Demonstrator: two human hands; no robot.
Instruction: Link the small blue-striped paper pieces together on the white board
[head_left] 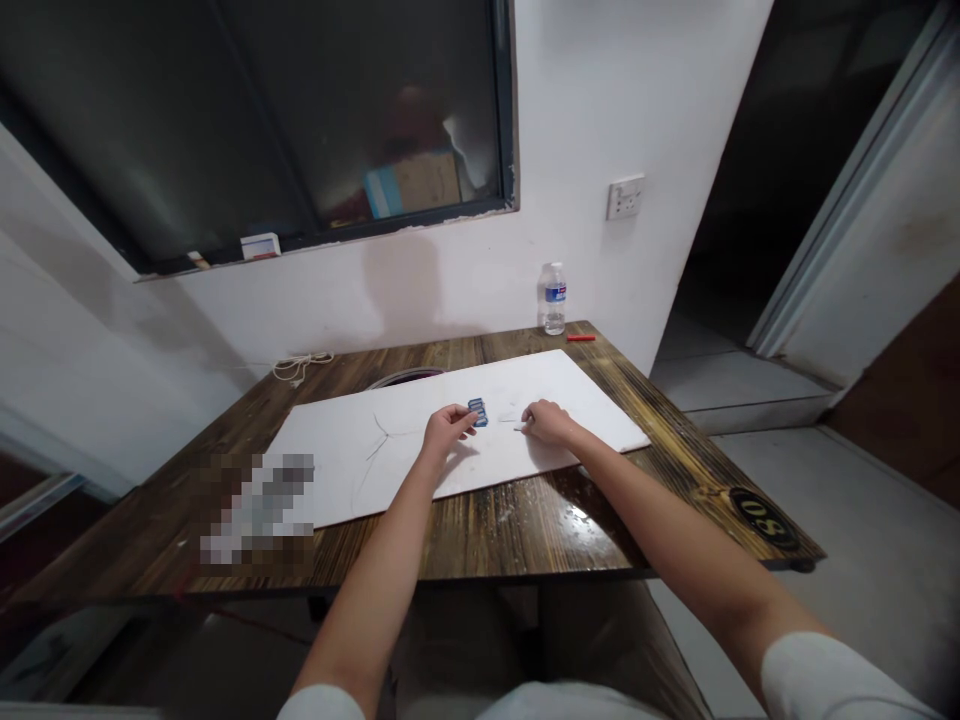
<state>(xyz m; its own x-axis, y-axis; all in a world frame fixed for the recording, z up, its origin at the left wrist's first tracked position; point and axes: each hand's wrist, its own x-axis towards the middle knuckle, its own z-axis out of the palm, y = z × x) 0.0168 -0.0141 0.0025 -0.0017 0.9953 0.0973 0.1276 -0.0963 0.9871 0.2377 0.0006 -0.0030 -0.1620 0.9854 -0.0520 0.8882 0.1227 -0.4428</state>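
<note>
A board (pixel 457 450) lay on the surface (pixel 480 530), with a small packet (pixel 478 412) on it near its middle. Behind the board stood a bottle (pixel 553 298), and a small stick (pixel 580 338) lay just right of that bottle. A cord (pixel 303 367) lay behind the board's left end, and a wall socket (pixel 625 197) was further back, beyond its right half.

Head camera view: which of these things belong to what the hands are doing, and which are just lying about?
At the hands:
left hand; right hand; small blue item; small white piece; white board

Lying about:
plastic water bottle; small red stick; coiled white cord
</note>
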